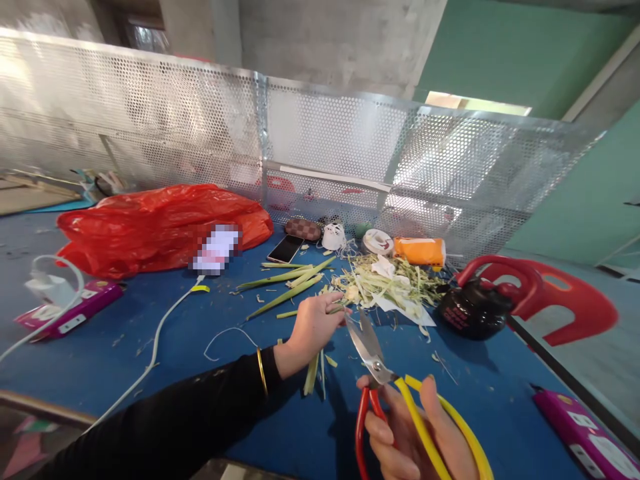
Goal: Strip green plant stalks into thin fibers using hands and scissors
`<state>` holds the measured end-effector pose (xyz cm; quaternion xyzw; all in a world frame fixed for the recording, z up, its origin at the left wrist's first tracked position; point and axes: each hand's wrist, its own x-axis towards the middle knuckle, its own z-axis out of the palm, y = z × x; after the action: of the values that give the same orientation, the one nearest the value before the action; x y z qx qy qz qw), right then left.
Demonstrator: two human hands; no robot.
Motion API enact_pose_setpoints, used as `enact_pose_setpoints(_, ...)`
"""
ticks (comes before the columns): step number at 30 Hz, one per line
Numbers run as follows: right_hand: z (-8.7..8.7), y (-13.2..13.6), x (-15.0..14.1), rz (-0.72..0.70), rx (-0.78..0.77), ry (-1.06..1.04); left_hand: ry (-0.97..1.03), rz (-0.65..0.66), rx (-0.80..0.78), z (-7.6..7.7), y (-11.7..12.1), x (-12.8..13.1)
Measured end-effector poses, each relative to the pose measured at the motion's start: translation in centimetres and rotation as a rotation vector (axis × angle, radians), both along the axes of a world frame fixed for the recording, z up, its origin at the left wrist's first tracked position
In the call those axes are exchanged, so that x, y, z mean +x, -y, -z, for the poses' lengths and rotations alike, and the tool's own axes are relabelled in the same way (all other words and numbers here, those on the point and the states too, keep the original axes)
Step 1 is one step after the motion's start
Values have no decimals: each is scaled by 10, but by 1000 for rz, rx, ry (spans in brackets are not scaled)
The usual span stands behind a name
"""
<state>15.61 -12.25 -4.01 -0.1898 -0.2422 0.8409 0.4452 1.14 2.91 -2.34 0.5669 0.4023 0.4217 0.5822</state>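
Observation:
My left hand (311, 330), with a gold bangle at the wrist, is closed in a pinch on a thin green stalk near the blades. In my right hand (393, 433) is a pair of scissors (376, 367) with red and yellow handles. Its blades stand slightly apart, pointing up toward my left fingertips. Below my left hand are pale green strips (311, 377); I cannot tell whether they are held or lie on the table. Several long green stalks (285, 297) lie behind my left hand. A pile of cut trimmings (400, 283) sits beyond the blades.
A red plastic bag (160, 227) and a charging phone (217, 250) are on the left of the blue table (200, 353). A dark phone (287, 249), a tape roll (377, 242) and an orange packet (419, 250) stand behind. A black pot (473, 312) and purple power strip (583, 427) are right.

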Motion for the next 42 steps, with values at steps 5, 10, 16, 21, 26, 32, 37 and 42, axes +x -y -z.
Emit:
enact_pose_setpoints(5, 9, -1, -7, 6, -10, -68, -28, -1, 10, 4, -2, 0)
enact_pose_setpoints(10, 11, -3, -14, 66, -24, -134, -72, -13, 17, 4, -1, 1)
enact_pose_setpoints(16, 7, -10, -21, 113, -2, -139, -102, -4, 34, 9, 1, 2)
enact_pose_setpoints(21, 6, -11, -22, 109, -10, -134, -113, -11, 51, 11, -1, 1)
enact_pose_setpoints(26, 10, -10, -19, 109, -51, -128, -100, -11, 37, 15, -3, 0)
enact_pose_setpoints(32, 12, -11, -19, 146, -99, -39, -58, 8, -59, 13, -3, 1)
enact_pose_setpoints(37, 17, -13, -10, 318, -91, 307, -21, 54, -216, 4, -1, 2)
enact_pose_setpoints(42, 6, -6, 49, 625, 121, 1332, -1, 113, -405, -4, -2, 0)
